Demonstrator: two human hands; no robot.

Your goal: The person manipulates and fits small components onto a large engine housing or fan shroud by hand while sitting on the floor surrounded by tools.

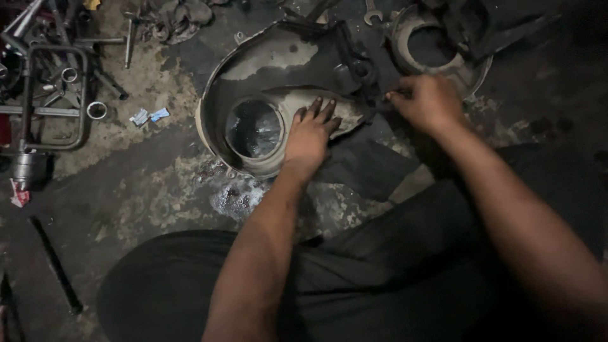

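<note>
Head view, looking down at a dirty floor (pixel 145 190). Big grey metal cover (pixel 253 69) lying flat on that floor, with a round hole (pixel 254 128) near its lower left. Left hand (pixel 309 136) pressed flat on the cover just right of the hole, fingers (pixel 315 107) spread and straight, gripping nothing. Right hand (pixel 427 101) at the cover's right edge, fingers curled in and pinched on a small dark part (pixel 380 100); too dark to tell what kind of part. Dark cloth (pixel 367 168) spread under the cover's lower right side, between the two arms. Second round metal piece (pixel 437 54) with its own big hole, just beyond the right hand. Wrench (pixel 371 14) lying near the top edge, close to that piece. Grey rags (pixel 177 18) bunched at the top left. Metal frame (pixel 57 95) and rings (pixel 96 110) well off to the left. Small blue and white scrap (pixel 149 116) between the frame and the cover. Black rod (pixel 56 266) lying at the lower left. Dark trousers (pixel 392 278) filling the bottom.
</note>
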